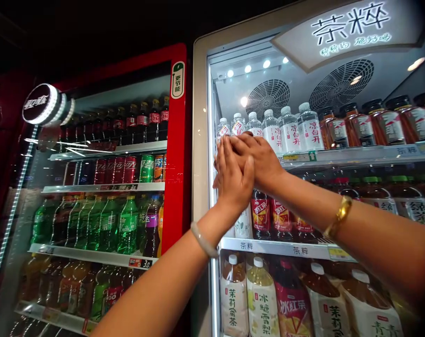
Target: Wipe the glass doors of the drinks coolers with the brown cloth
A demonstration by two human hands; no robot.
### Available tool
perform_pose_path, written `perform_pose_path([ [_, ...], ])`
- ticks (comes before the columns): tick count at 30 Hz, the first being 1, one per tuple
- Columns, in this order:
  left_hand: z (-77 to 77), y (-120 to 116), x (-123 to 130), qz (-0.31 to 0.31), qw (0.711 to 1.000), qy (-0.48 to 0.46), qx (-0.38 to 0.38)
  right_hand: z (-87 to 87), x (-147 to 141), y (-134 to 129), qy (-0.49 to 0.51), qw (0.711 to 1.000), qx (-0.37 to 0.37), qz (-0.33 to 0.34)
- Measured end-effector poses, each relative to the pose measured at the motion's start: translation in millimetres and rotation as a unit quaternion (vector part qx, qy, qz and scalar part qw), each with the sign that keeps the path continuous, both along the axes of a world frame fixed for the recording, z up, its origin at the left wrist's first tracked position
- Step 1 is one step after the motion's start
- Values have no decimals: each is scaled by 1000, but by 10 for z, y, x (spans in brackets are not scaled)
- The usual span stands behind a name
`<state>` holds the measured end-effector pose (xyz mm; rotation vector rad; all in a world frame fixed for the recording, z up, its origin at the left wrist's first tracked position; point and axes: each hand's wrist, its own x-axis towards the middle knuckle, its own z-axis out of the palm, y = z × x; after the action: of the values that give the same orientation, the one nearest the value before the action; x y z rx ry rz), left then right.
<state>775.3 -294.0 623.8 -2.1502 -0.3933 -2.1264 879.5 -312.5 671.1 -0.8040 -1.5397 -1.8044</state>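
My left hand (pixel 232 180), with a pale bangle (pixel 203 239) on its wrist, is raised with fingers stretched upward and thumb apart. My right hand (pixel 260 157), with a gold bracelet (pixel 340 216), overlaps it from the right, its fingers stretched leftward and partly covered by my left hand. Both hands are in front of the left part of the glass door (pixel 268 89) of a white drinks fridge (pixel 200 140). I cannot tell whether they touch the glass. No object shows in either hand. Clear water bottles (pixel 291 131) stand on the shelf behind them.
Left of the white fridge stands a red-framed drinks fridge (pixel 177 140) holding cola bottles, cans (pixel 118 170) and green bottles (pixel 128 224). Inside the white fridge are dark-capped bottles (pixel 370 122) and large tea bottles (pixel 233 295). A lit sign (pixel 353 28) juts out at its top.
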Motion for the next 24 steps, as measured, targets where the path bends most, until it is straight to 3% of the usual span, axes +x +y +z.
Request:
perform_pose_path([
  [3, 365, -27, 119, -2, 999, 13, 35, 308, 154, -73, 36, 999, 9, -12],
  [5, 402, -32, 174, -10, 997, 40, 59, 330, 326, -137, 46, 999, 23, -9],
  [9, 361, 27, 242, -8, 994, 77, 77, 152, 594, -232, 55, 996, 70, -4],
  [12, 513, 68, 291, 9, 995, 59, 80, 81, 563, -242, 82, 993, 87, 3],
  [16, 797, 62, 358, 20, 994, 34, 103, 270, 514, -291, 90, 995, 46, -6],
  [20, 862, 70, 420, 19, 995, 41, 85, 484, 802, -442, 92, 995, 7, -36],
  [24, 841, 110, 480, -2, 997, 58, 46, 334, 1038, -514, 147, 988, 35, -13],
])
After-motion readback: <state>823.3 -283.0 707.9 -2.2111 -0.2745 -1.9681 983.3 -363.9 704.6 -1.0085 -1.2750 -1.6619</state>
